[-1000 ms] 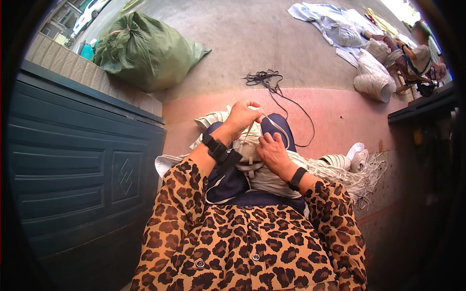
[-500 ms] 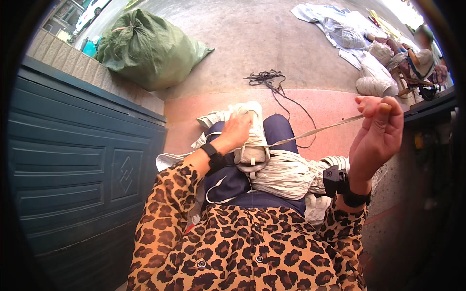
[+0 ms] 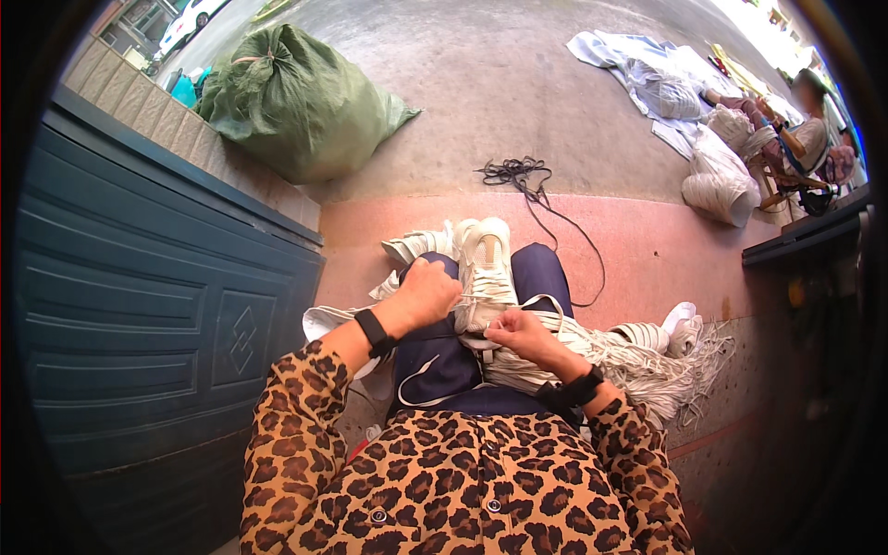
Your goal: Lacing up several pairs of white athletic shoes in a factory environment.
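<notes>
while shoe [image 3: 485, 268] rests on lap at frame centre, long axis runs up-frame, toe away. left hand [image 3: 427, 294] fisted on its left side; right hand [image 3: 520, 335] pinches lace [image 3: 546, 305] at near end. hands close together, right nearer bundle of laces [image 3: 638, 365].

Left hand [image 3: 427, 294] clenched with forearm extended forward; right hand [image 3: 520, 335] pinched closed just beside it, wrist bent inward.

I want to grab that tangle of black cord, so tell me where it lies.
In the head view, the black cord lies on the grey ground ahead of the person's knees, right of the green sack, trailing toward the white shoe on the lap.
</notes>
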Motion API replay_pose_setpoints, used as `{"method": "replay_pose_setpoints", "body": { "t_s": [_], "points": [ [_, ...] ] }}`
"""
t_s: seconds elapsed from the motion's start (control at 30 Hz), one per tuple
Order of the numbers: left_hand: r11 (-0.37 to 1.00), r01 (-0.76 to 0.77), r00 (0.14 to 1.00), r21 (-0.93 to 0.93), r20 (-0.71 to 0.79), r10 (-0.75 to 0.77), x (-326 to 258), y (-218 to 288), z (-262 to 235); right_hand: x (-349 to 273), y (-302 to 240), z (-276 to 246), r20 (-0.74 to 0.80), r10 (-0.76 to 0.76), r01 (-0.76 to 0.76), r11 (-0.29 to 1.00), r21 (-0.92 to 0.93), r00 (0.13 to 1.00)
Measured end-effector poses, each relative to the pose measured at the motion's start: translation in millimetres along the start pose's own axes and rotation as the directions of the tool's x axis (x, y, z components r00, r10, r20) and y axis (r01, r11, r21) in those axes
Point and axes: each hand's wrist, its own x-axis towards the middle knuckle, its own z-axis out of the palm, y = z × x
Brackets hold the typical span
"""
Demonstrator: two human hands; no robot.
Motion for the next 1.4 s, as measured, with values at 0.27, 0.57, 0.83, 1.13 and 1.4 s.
{"method": "replay_pose_setpoints", "body": {
  "t_s": [0.27,0.57,0.83,1.13,1.4],
  "points": [
    [0.973,0.180,0.925,0.143,-0.362,-0.118,-37,34,42,34,18,25,-0.298,-0.272,0.138,0.905,-0.403,0.915],
    [0.986,0.154,0.882,0.064,-0.459,-0.108,-25,48,59,39,18,33,-0.066,-0.544,0.183,0.392,-0.902,0.837],
    [0.885,0.451,0.721,-0.115,-0.537,-0.438,-27,26,36,8,-9,11,0.254,-0.210,0.324,0.728,-0.604,0.944],
    [0.882,0.210,0.852,-0.422,-0.364,-0.377,3,38,30,-104,-138,-73,-0.022,-0.558,0.412,0.585,0.698,0.830],
    [0.236,0.081,0.949,-0.968,0.148,0.280,46,30,-24,-91,-187,-37,0.295,-0.647,0.226,0.596,0.770,0.703]
  ]
}}
